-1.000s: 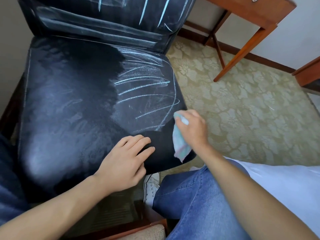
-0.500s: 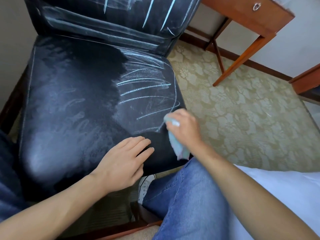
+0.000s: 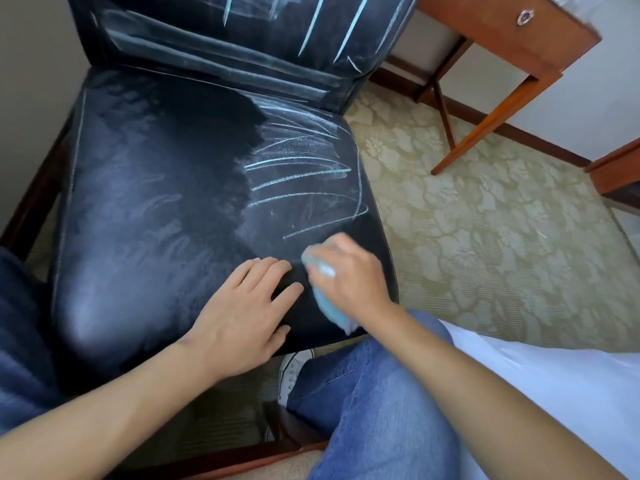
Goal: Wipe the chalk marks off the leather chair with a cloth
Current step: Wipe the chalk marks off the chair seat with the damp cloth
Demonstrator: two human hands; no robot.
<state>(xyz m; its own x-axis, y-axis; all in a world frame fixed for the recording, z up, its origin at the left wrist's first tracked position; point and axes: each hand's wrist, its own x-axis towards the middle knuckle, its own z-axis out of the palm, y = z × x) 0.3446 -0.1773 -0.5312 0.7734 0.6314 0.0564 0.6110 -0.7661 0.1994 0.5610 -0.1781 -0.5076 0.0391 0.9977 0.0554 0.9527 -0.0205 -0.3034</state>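
- Since half a second ago, the cloth (image 3: 327,299) has been carried leftward and inward over the front right corner of the seat, so that it now lies just beside the resting fingertips of the other hand; that other hand has not shifted.
- At the left, the seat (image 3: 145,216) of the leather chair is seen already largely wiped, with only faint smears left.
- Next, the left hand (image 3: 242,313) is laid flat on the front of the seat, fingers straight and spread, nothing grasped; it is judged to be steadying the chair.
- Further right, the cloth is gripped in the curled fingers of the right hand (image 3: 349,275) and pressed onto the leather.
- From that hand, the chalk marks (image 3: 304,178) lie up and away, toward the backrest (image 3: 242,39), their long axes running roughly crosswise on the seat.
- The right hand is much the nearer, so the coming stroke is judged to be a push away from the body, across the lines.
- On the backrest, further strokes remain unwiped.
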